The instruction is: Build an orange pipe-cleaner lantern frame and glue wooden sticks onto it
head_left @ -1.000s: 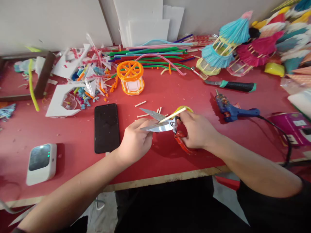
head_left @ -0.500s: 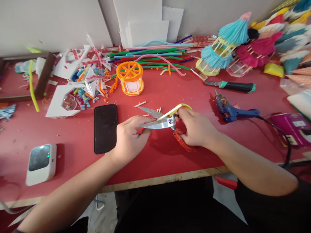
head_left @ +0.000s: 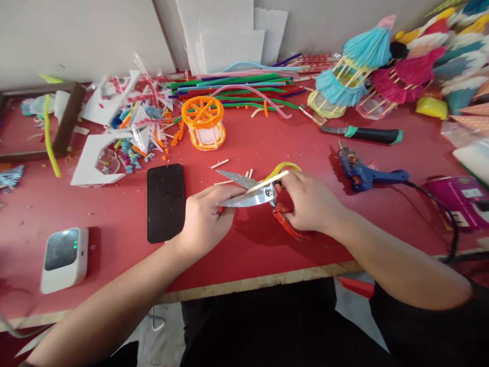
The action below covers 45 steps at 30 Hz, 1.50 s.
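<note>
My right hand [head_left: 310, 201] grips the red and yellow handles of a pair of scissors [head_left: 252, 193] whose steel blades stand apart, pointing left. A thin pale wooden stick [head_left: 267, 182] lies across the blades near the pivot. My left hand [head_left: 204, 219] is curled beside the blade tips, its fingers pinched on the stick's left end, which is hidden behind them. Short cut stick pieces [head_left: 220, 163] lie on the red table [head_left: 114, 255] just beyond the blades.
A black phone [head_left: 165, 201] lies left of my left hand, a white device [head_left: 64, 259] further left. An orange wheel-topped lantern frame [head_left: 204, 122], coloured straws [head_left: 244, 84], scraps [head_left: 130, 127], a blue glue gun [head_left: 367, 173], a knife [head_left: 362, 134] and tasselled lanterns [head_left: 355, 66] crowd the back.
The scissors and both hands stayed in nearly the same place. The blades have closed a little around the stick and the left hand has shifted slightly left.
</note>
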Motion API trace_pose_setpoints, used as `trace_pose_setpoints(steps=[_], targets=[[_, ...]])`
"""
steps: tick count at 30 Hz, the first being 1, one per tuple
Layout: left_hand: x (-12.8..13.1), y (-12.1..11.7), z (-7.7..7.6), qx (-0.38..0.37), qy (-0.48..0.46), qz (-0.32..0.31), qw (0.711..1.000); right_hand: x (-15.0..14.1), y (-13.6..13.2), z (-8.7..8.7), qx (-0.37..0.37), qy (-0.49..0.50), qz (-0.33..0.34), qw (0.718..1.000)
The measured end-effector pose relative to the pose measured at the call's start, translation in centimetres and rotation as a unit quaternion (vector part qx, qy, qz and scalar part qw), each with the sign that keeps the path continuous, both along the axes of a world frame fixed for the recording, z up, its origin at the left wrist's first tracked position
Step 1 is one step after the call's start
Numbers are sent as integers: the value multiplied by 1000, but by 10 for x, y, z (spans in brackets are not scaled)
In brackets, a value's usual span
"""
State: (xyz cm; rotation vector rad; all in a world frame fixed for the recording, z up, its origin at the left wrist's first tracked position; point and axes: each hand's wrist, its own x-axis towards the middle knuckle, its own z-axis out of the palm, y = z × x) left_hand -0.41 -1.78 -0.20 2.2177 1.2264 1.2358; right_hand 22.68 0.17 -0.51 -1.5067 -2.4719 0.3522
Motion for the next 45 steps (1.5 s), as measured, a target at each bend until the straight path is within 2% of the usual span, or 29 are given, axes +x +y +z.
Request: trace_pose_setpoints(steps=[10, 14, 16, 20, 23, 26, 28, 31, 34, 38, 41, 43, 45], targets=[[0, 0, 0, 24, 21, -3, 999, -2, -3, 4, -25, -33, -20, 999], [1, 0, -2, 27, 16, -5, 1000, -1, -2, 1, 3, -18, -5, 1000], [3, -1, -1, 0, 6, -5, 1000, 0, -1, -1, 40, 5, 14, 999], [4, -1, 4, -115, -31, 12, 993, 4, 4, -4, 108, 52, 43, 992], [2, 5, 4, -159, -97, 42, 982, 10, 10, -3, 87, 83, -3, 993], [-1, 11, 0, -166, -131, 60, 976, 18, 18, -3, 50, 120, -116, 985], [-1, 13, -2, -170, -125, 60, 976, 23, 23, -6, 52, 115, -173, 977], [0, 12, -1, -162, -95, 52, 981, 30, 28, -14, 84, 69, -186, 976], [1, 9, 2, -130, -37, 51, 990, 33, 26, -16, 112, 44, -162, 980], [2, 7, 1, -82, 46, 36, 995, 25, 15, 1, 182, 77, -102, 975], [4, 5, -3, -42, 108, -1, 993, 12, 5, 12, 211, 112, -5, 971], [5, 3, -6, -19, 144, -30, 989, 4, 0, 13, 208, 126, 79, 967], [6, 1, -8, -4, 175, -48, 983, -3, -2, 8, 200, 137, 136, 961]])
